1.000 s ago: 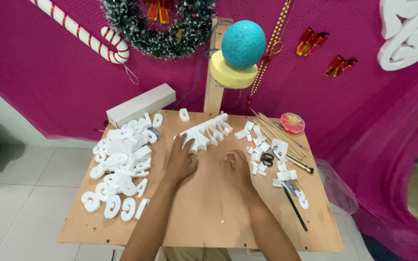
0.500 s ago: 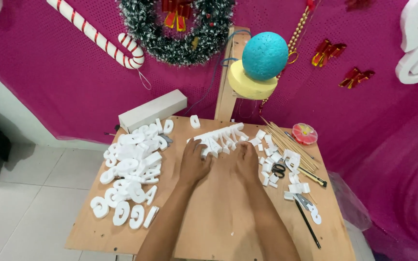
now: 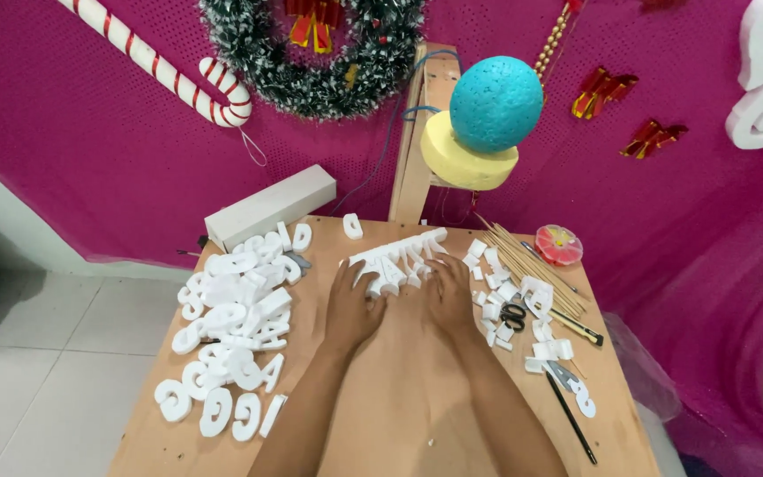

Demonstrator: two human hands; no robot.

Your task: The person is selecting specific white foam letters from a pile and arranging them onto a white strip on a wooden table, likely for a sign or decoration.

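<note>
Backdrop of magenta cloth behind everything, hung with tinsel wreath and striped candy cane. Below it, plywood table, bare at the near middle. Behind the far edge, blue foam ball resting on yellow foam disc. Along the left of the table, big heap of white foam letters, with long white box at the far left corner. At the far middle, row of white foam letters, packed upright and touching one another. Left hand laid palm down, fingers spread, fingertips against the row's left end; right hand likewise flat and open at the right end; nothing gripped by either. Just right of that, small foam scraps, black scissors, bundle of wooden skewers, small round pink tin.
</note>
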